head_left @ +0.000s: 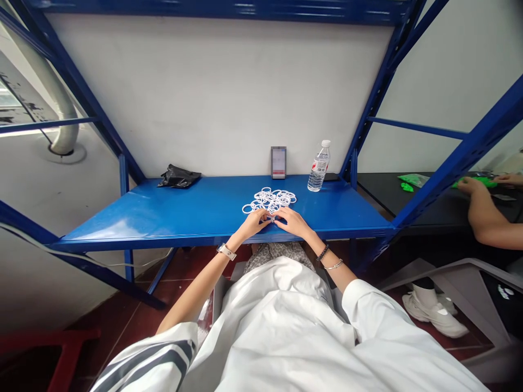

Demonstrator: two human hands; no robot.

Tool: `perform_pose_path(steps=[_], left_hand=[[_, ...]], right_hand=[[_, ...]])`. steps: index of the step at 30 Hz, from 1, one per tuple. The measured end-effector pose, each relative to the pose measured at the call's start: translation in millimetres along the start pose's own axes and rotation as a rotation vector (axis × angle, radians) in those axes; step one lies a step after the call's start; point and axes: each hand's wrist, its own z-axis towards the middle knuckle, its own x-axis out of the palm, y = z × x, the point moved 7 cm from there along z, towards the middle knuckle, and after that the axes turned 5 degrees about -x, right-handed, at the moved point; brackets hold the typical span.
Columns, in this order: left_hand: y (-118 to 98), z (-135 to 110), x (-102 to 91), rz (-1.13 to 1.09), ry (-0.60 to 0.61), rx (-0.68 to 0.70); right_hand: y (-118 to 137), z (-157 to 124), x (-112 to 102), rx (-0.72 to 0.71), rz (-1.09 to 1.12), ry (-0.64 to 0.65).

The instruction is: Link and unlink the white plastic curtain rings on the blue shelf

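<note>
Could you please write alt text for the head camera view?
A person's left hand and right hand are close together at the near edge of a pile of white rings on a blue table. A phone-like screen, water bottle and black bag sit farther back.

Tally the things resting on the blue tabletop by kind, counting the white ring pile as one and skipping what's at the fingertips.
Thin white ring pile: 1
Crumpled black plastic bag: 1
Clear plastic white-capped bottle: 1
Upright rectangular device: 1
Flat black object: 1
Total: 5
</note>
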Motion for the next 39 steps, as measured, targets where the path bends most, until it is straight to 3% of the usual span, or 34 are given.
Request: perform_pose_path(steps=[8, 13, 21, 34, 39], left_hand=[[3.0, 1.5, -2.5, -0.195, 0.024, -0.036], [-0.9, 0.1, -3.4, -0.323, 0.102, -0.062], [-5.5, -1.4, -0.6, -0.484, 0.166, -0.093], [5.3, 0.0, -3.5, -0.687, 0.07, -0.15], [2.6, 1.5, 6.4, -0.787, 0.085, -0.188]], right_hand=[[-2.2, -1.9, -0.8, 0.033, 0.04, 0.002], [1.7, -3.4, -2.4, 0.033, 0.078, -0.005], [-7.5, -4.2, -2.3, 0.112, 0.375, -0.07], [-13.6, -5.6, 1.4, 0.198, 0.537, -0.05], [-15.3, -5.2, 2.8, 0.223, 0.57, -0.023]])
